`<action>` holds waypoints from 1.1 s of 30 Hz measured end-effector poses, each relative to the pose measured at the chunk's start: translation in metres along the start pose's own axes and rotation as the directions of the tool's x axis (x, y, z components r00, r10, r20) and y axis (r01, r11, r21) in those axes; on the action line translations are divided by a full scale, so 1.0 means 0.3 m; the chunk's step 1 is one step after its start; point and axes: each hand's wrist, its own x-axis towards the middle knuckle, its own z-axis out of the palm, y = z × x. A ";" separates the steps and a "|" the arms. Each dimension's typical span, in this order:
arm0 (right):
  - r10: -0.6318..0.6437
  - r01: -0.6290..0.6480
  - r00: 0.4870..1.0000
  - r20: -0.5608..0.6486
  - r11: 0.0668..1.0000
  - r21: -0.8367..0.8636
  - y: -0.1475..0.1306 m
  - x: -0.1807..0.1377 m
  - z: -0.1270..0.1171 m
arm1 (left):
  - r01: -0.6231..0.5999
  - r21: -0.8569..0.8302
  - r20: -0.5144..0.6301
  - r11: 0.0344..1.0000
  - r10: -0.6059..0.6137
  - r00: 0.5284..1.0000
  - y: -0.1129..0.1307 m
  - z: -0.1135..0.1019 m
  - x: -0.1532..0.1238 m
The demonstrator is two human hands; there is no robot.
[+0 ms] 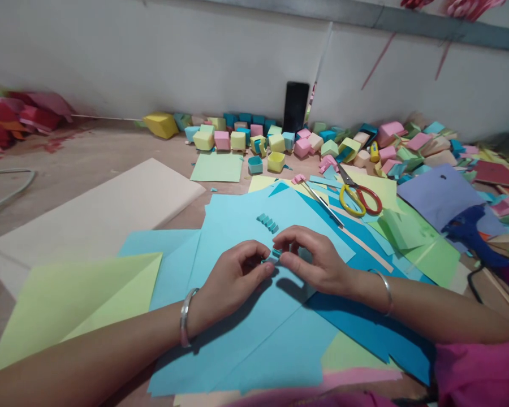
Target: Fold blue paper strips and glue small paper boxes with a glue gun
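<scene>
My left hand (236,272) and my right hand (316,259) meet over a stack of light blue paper sheets (237,220). Between their fingertips is a small teal paper piece (276,253), partly covered by the fingers. The left thumb and forefinger pinch its left end, and the right fingers close on its other end. Just beyond the hands, a zigzag-folded teal paper strip (267,222) lies on the top sheet. To the right of it rest a slim silver tool (324,203) and scissors (358,198) with yellow and red handles.
Many small folded paper boxes (238,141) line the wall, where a black phone (296,106) stands upright. A blue glue gun (470,232) lies at right. Yellow-green paper (80,299) and a large pale sheet (97,220) cover the left side.
</scene>
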 end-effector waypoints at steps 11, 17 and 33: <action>0.235 -0.230 0.972 0.013 0.936 0.266 0.023 0.003 0.010 | -0.172 0.285 -0.169 0.943 0.226 0.959 -0.017 -0.021 0.009; 0.368 -0.389 0.919 0.143 0.776 0.496 0.034 0.022 0.001 | -0.159 0.144 -0.174 0.977 0.184 0.967 -0.020 -0.023 0.006; 0.383 -0.538 0.832 0.401 0.383 0.751 0.100 0.063 -0.005 | -0.024 -0.092 -0.166 0.995 0.008 0.986 0.004 -0.035 0.021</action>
